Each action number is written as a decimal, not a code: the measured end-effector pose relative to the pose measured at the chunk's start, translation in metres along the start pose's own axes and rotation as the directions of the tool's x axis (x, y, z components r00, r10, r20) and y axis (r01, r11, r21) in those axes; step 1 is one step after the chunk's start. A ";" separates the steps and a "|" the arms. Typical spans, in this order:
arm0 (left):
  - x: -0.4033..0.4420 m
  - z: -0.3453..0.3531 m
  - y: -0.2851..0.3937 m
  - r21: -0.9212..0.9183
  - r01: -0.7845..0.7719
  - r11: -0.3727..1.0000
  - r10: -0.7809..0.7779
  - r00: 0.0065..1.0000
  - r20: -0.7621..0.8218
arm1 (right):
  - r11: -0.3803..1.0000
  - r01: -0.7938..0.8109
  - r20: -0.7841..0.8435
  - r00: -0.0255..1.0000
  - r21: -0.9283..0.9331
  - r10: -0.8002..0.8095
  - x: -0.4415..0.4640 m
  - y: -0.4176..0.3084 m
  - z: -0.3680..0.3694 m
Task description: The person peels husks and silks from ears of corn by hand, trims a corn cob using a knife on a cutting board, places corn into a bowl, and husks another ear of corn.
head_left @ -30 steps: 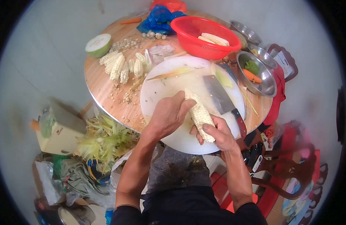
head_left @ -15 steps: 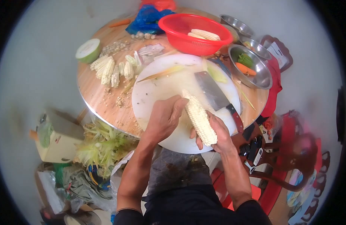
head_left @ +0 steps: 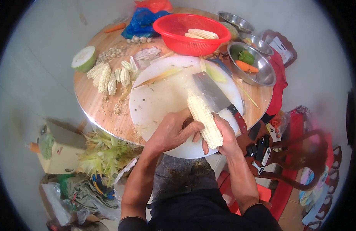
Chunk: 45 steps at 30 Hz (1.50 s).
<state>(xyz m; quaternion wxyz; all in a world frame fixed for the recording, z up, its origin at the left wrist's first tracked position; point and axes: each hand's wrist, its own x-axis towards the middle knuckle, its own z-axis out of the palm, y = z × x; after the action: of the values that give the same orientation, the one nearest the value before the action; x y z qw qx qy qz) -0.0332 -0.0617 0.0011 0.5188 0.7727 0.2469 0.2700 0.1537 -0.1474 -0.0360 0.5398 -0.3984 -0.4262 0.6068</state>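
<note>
A husked ear of white corn [head_left: 204,117] is held at a slant over the round white cutting board [head_left: 154,100]. My right hand [head_left: 228,136] wraps around its lower end, with the thumb along its side. My left hand [head_left: 176,129] grips the ear from the other side, thumb against the kernels and fingertips partly hidden behind it. Just beyond the ear, a cleaver [head_left: 212,92] with a dark red handle lies flat on the board. Strips of pale husk [head_left: 216,73] rest near the board's far edge.
Behind the board stands a red colander [head_left: 189,44] with corn ears inside. Metal bowls, one holding a carrot [head_left: 246,66] and green pepper, sit at right. Small corn ears [head_left: 104,77] and a cut green gourd [head_left: 84,58] lie left. Husks [head_left: 104,154] are heaped below the table's edge.
My left hand has come down from the ear's tip to its middle, its thumb now across the kernels. My right hand keeps its hold. The view has shifted slightly.
</note>
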 end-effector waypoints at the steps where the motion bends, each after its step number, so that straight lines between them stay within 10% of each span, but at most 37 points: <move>1: 0.001 0.001 -0.004 0.001 0.000 1.000 0.000 1.000 0.000 | 1.000 0.001 0.000 1.000 0.001 -0.001 -0.002 -0.003 0.000; 10: -0.005 0.001 -0.022 -0.194 -0.244 0.950 0.289 0.922 0.259 | 0.976 -0.036 -0.092 0.994 0.214 0.057 -0.011 0.001 -0.012; 15: -0.003 -0.001 -0.033 -0.185 0.056 0.981 -0.067 0.996 -0.056 | 0.936 -0.087 -0.013 0.995 0.342 0.097 -0.012 0.006 -0.014; 22: 0.008 0.010 -0.027 -0.119 -0.183 0.976 0.176 0.982 -0.069 | 0.947 -0.082 -0.038 0.994 0.311 0.098 -0.013 0.004 -0.009; 28: 0.007 0.000 -0.046 -0.396 -0.049 0.917 -0.040 0.976 -0.214 | 0.937 -0.165 0.047 0.986 0.309 0.158 -0.017 0.006 -0.014; 34: 0.015 0.004 -0.037 -0.101 -0.015 0.995 -0.015 0.957 -0.288 | 0.973 -0.106 0.045 0.994 0.203 0.099 -0.015 0.004 -0.007; 45: -0.008 0.009 -0.035 -0.263 -0.080 0.961 0.034 0.984 -0.175 | 0.935 -0.107 0.027 0.994 0.338 0.104 -0.017 0.002 -0.007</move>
<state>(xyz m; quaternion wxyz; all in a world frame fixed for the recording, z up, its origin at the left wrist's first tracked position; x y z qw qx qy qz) -0.0365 -0.0611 -0.0362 0.5882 0.6760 0.2285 0.3806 0.1616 -0.1638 -0.0399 0.5653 -0.3193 -0.2957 0.7008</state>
